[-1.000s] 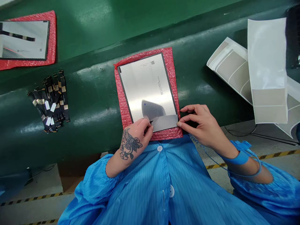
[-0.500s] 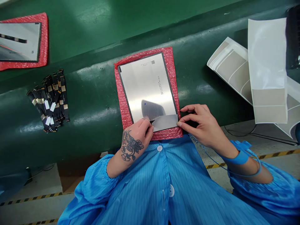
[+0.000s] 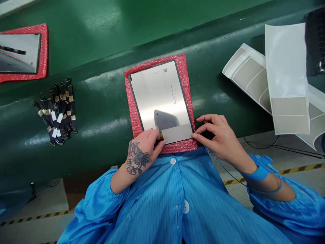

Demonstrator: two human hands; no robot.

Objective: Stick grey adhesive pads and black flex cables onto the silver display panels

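A silvery display panel lies on a sheet of red bubble wrap in front of me. Along its near edge runs a plain grey strip. My right hand pinches the strip's right end at the panel's near right corner, thumb and index finger together. At the strip's left end, my left hand has its thumb on the corner and its index finger apart from it on the panel. A small orange-yellow patch shows between them. The left hand's other fingers are mostly hidden.
Left of the panel lies a pile of black flex cables. Another panel rests on red bubble wrap at the far left. White-and-grey label sheets overlap at the right, beside a black object. A blue wrist strap with a cord circles my right wrist.
My left hand has shifted slightly left, its thumb and index finger spreading apart. The dark point by its fingertips is out of sight, and the strip's left end lies flatter. My right hand stays put.
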